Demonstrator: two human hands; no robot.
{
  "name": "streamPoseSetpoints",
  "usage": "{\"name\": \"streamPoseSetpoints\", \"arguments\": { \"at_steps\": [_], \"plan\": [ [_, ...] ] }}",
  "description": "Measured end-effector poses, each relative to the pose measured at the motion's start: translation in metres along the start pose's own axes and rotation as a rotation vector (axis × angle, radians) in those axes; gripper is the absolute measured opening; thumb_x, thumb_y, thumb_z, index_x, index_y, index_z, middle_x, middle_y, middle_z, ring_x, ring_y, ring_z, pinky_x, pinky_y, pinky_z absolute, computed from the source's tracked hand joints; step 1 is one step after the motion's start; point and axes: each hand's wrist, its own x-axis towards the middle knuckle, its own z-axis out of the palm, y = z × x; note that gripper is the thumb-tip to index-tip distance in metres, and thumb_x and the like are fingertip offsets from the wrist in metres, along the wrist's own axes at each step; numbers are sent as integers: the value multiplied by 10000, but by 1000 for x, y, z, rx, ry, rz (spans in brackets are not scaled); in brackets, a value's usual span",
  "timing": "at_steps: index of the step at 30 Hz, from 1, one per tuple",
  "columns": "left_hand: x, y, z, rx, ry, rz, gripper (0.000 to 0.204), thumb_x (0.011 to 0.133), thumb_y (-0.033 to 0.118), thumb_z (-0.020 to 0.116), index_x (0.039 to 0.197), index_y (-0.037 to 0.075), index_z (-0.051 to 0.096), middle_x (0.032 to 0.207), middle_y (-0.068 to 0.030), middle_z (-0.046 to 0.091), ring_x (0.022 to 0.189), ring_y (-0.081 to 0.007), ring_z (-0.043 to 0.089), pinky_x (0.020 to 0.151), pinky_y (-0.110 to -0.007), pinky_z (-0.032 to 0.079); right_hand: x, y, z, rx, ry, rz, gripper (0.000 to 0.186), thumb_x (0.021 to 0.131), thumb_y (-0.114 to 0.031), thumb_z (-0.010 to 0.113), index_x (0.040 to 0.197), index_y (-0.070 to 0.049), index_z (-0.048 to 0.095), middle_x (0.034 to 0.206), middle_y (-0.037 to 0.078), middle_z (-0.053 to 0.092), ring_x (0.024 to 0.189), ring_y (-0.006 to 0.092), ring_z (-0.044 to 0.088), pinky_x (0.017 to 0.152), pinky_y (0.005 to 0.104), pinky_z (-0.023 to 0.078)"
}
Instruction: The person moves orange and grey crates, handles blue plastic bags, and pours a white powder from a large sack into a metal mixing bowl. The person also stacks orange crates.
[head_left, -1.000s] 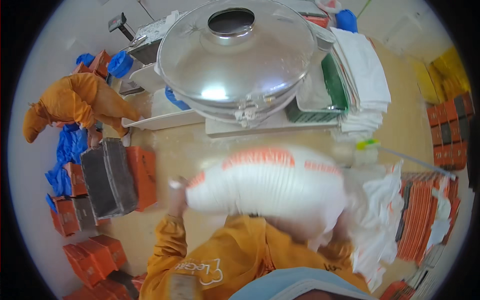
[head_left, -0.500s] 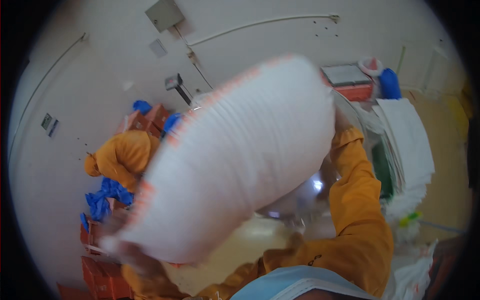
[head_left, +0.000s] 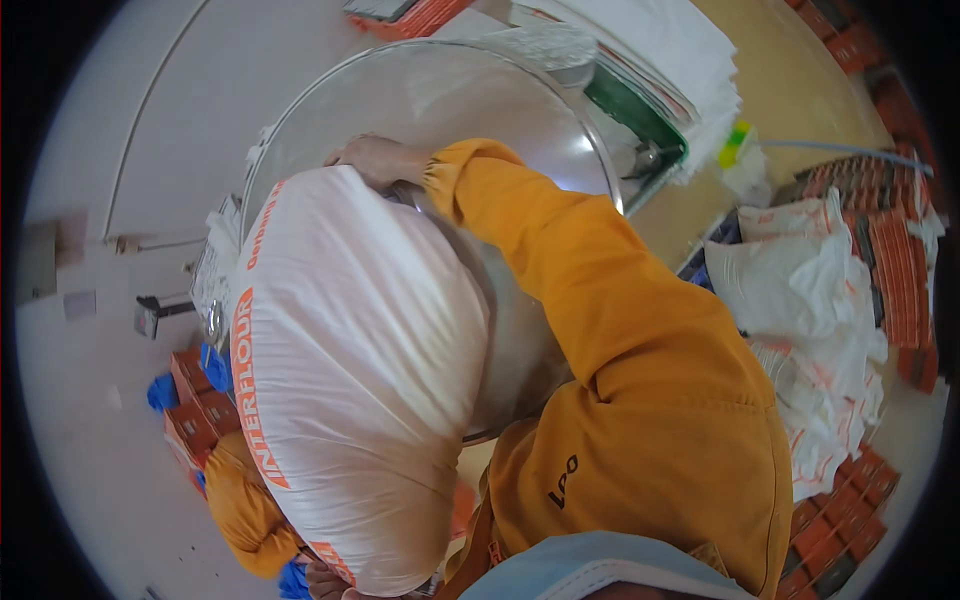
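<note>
A large, full white sack (head_left: 360, 370) with orange print slants across the left of the head view. Its upper end lies over a big round metal bowl (head_left: 480, 75), just inside the rim. My right hand (head_left: 375, 162) is closed on the sack's top corner, its orange-sleeved arm stretched across the bowl. At the near lower end my left hand (head_left: 328, 582) holds the sack from beneath; most of that hand is hidden behind it. Whether the sack's mouth is open cannot be seen.
A co-worker in orange (head_left: 240, 500) bends at the lower left beside red crates (head_left: 195, 410). Flat white sheets or sacks (head_left: 660, 50) and a green bin (head_left: 640, 115) stand beyond the bowl. Filled white sacks (head_left: 780, 275) lie at the right near more red crates (head_left: 850, 500).
The sack has swung down from in front of me onto the bowl, still between both hands. My view has turned to the right and lower, and the bowl shows more fully.
</note>
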Motion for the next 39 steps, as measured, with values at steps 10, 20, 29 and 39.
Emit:
{"name": "streamPoseSetpoints", "arguments": {
  "at_steps": [10,20,29,39],
  "plan": [
    [-3,-35,-45,-91,-93,229,278,959,249,445,861,-9,478,774,-98,461,736,-231,487,717,-412,449,-26,-46,45,-676,78,503,251,832,-265,512,914,-160,725,1054,120,651,1039,306,572,1013,519,302],
    [7,-55,-75,-209,-167,469,269,944,221,481,875,-38,507,775,-127,498,732,-263,508,710,-446,474,-84,-26,64,-190,65,475,271,818,-235,526,948,-90,714,1033,117,656,1032,269,590,871,437,459],
    [33,-44,-73,-583,-345,726,360,911,281,543,666,64,393,631,-15,300,604,-185,340,617,-341,335,-354,-38,-40,-315,497,629,527,789,-302,656,1253,-79,542,1386,280,355,1300,402,337,1051,428,318],
    [181,52,35,-383,-355,260,300,924,159,524,696,55,359,665,-25,311,662,-163,348,623,-312,335,-356,-27,-5,187,786,617,602,822,-91,605,1390,-183,427,1507,253,150,1397,327,214,1024,350,357]
  ]
}}
